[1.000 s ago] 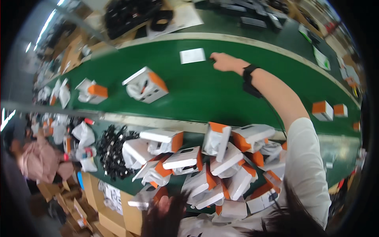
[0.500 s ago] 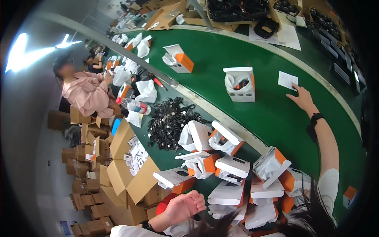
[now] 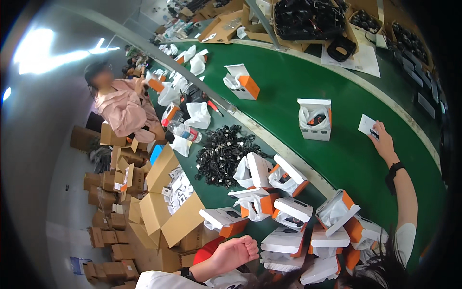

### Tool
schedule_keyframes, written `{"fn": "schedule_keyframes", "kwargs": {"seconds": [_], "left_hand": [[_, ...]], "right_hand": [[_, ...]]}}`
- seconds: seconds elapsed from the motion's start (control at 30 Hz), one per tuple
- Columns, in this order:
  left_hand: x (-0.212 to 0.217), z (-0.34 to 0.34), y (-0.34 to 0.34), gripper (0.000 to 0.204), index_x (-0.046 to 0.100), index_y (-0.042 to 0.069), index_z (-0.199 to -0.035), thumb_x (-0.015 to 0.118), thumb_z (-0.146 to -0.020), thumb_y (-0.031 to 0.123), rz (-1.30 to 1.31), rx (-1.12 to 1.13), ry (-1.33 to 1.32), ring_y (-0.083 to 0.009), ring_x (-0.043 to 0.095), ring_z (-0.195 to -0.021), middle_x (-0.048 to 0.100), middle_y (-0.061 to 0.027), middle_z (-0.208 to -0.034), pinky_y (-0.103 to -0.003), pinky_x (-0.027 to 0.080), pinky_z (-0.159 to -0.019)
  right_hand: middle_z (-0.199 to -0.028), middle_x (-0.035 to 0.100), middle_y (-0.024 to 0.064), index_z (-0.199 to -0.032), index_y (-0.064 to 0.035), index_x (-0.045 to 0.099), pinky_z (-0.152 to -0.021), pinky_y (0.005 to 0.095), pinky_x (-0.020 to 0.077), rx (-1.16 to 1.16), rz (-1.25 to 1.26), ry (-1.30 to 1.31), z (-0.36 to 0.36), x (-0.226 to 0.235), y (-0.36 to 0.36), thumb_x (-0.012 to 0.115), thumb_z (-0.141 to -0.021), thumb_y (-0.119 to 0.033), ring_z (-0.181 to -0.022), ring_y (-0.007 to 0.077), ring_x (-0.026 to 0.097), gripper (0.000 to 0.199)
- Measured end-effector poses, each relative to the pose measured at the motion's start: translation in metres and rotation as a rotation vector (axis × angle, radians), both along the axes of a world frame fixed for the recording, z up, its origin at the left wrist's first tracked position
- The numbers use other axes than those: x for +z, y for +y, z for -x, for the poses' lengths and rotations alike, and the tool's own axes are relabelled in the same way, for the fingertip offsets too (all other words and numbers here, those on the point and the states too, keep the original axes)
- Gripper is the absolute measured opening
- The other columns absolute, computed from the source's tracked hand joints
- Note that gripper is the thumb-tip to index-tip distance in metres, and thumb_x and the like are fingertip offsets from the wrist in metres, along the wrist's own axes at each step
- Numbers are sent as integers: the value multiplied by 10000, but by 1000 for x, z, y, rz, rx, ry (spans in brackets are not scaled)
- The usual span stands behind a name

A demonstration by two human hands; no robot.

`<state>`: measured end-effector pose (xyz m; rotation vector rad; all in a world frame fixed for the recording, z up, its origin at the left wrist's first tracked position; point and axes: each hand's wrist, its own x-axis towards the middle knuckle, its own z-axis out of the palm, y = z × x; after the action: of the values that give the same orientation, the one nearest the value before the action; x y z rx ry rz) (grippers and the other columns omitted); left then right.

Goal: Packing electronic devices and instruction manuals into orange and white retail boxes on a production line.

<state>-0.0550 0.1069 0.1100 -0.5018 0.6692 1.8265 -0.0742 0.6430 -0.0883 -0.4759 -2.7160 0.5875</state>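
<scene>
Out on the green belt (image 3: 284, 86), my right hand (image 3: 382, 144) pinches the lower right edge of a small white card (image 3: 366, 123) with dark print. A black band circles that wrist. My left hand (image 3: 235, 253) is curled into a loose fist above the near boxes, with nothing visible in it. Left of the card, a white-and-orange box (image 3: 315, 132) stands with its lid up, a white bag and a dark orange-marked device inside. Another open box (image 3: 245, 89) is farther along. Several open boxes (image 3: 293, 209) crowd together close to me, some holding white bags.
A heap of black cables (image 3: 226, 156) lies on the side table beside a plastic bottle (image 3: 185, 131). At left, a large carton (image 3: 180, 224) holds small white packets. A person in pink (image 3: 125, 108) works farther up. Bins of black parts (image 3: 308, 19) line the far side.
The belt's boxes and the surroundings appear shifted right and down as my view turns. My right fingers have gone from touching the card's edge to gripping it. My left hand stays curled.
</scene>
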Motion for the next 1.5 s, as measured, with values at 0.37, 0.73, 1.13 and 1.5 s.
{"fn": "schedule_keyframes", "kwargs": {"seconds": [0.37, 0.73, 1.13, 1.5], "left_hand": [[12, -5, -19, 178, 403, 106, -762, 456, -878, 230, -26, -20, 52, -148, 401, -775, 384, -12, -766, -291, 333, -776], [35, -7, -6, 344, 473, 40, -1127, 614, -822, 116, 257, -684, 1248, -111, 468, -965, 512, -49, -1078, -258, 384, -811], [80, 9, -53, 247, 609, 44, -995, 651, -754, 16, -185, -501, 1466, -129, 529, -628, 593, -42, -799, -251, 418, -567], [-32, 162, -341, 211, 518, 108, -696, 592, -866, 209, 1070, 347, 1197, -14, 341, -490, 417, 69, -560, -177, 263, -435]], "right_hand": [[-738, 515, 104, -1086, -113, 491, -652, 353, 446, -155, 217, 28, -23, 2, -14, 626, -692, 2, -713, 293, 541, 432], [-710, 598, 19, -959, -56, 501, -471, 181, 378, 28, 806, -552, -109, 306, -108, 691, -610, 25, -571, 52, 534, 405], [-832, 597, -1, -972, -88, 473, -453, 144, 305, -116, 1361, -670, -124, 364, -410, 682, -700, 15, -611, -4, 476, 358], [-702, 509, -31, -1096, -75, 500, -387, 166, 245, -231, 1294, -747, -77, 330, -468, 592, -820, -76, -464, 1, 348, 291]]}}
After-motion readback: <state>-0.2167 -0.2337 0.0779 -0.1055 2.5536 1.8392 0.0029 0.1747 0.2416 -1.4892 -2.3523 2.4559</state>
